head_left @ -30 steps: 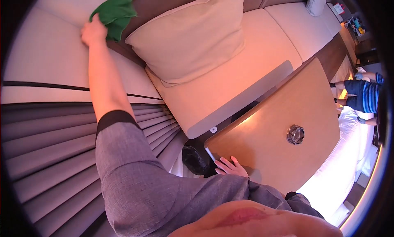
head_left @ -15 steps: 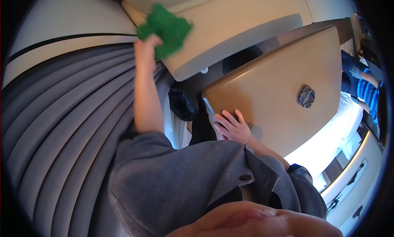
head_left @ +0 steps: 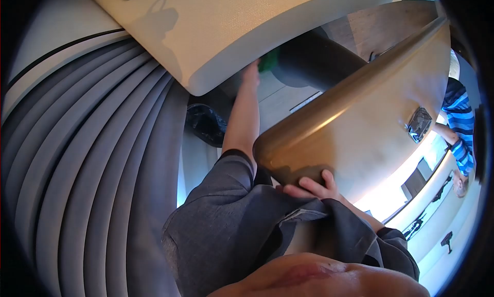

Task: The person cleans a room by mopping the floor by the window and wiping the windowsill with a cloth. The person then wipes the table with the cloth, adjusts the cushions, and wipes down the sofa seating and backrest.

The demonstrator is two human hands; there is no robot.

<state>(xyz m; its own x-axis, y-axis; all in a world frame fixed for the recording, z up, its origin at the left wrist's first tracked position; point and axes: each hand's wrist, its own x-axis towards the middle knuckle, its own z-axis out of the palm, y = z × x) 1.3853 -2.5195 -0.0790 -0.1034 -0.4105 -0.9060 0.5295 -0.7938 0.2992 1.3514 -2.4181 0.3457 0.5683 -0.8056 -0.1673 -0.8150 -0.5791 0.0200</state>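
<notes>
My left hand [head_left: 250, 73] reaches low into the gap between the cream bench and the wooden table. It is closed on a green cloth [head_left: 268, 61], which shows only in part beside the dark round table base [head_left: 329, 57]. The hand is partly blurred and in shade. My right hand [head_left: 318, 188] rests on the near edge of the wooden table [head_left: 355, 122], fingers apart on the tabletop, with nothing held.
A bin with a black liner [head_left: 208, 124] stands on the floor by my left forearm. The cream bench [head_left: 216, 29] borders the top, the grey ribbed panel [head_left: 98, 158] the left. A dark, shiny object [head_left: 420, 124] sits on the table. Another person in a striped shirt [head_left: 459, 117] is at right.
My left hand has moved with the green cloth from above the bench down to the floor-side gap by the table base. My right hand stays at the table edge; the view has tilted.
</notes>
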